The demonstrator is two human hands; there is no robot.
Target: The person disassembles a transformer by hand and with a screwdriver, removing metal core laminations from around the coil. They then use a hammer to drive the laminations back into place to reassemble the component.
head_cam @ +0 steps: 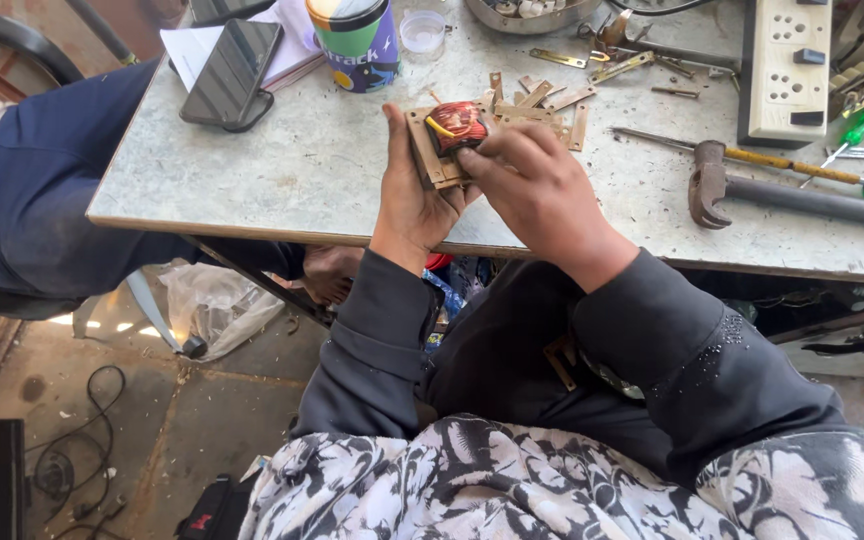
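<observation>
Head view: the left hand [414,195] is wrapped around a small transformer [449,140], its red-taped coil facing up and its stack of tan metal laminations gripped between thumb and fingers, held just over the near edge of the grey worktable [282,170]. The right hand [540,190] is closed down on the transformer's near right corner, fingertips pinching at the laminations there; whether 1 plate is caught between them cannot be told.

Loose laminations [544,98] lie on the table just beyond the transformer. A claw hammer [752,190] and a green-handled screwdriver [812,170] rest well to its right, a smartphone [232,72] and a printed cup [357,42] to its far left.

To do this well, I judge the left hand should brace the stack squarely while the right works 1 plate at a time, keeping clear of the coil tape.
</observation>
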